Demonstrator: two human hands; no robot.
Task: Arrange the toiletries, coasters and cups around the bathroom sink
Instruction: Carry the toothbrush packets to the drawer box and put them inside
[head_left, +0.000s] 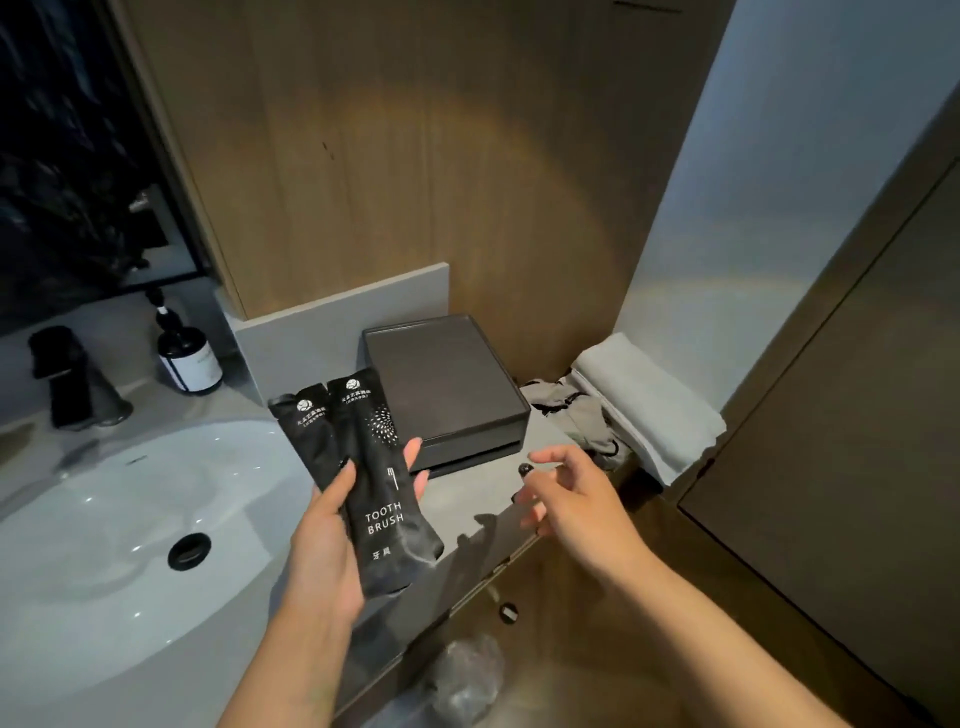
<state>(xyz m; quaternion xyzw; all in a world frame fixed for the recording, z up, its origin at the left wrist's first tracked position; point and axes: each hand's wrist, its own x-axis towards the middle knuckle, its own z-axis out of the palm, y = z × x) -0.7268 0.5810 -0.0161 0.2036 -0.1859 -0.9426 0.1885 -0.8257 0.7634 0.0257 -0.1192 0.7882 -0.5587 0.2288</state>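
Two black toothbrush packs (363, 467) held tight in left hand (332, 540) fingers (415, 452). Right hand (571, 499) fingers (545, 457) open, empty, beside black tray (447, 384).

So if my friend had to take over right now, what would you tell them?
Left hand holds two black toothbrush packets, fanned out.
Right hand is open and empty, hovering near the counter's edge.
The dark tray on the counter looks empty; soap bottle stands behind the sink.
Nothing looks arranged yet; no cups or coasters in view. The packets probably go in the tray.
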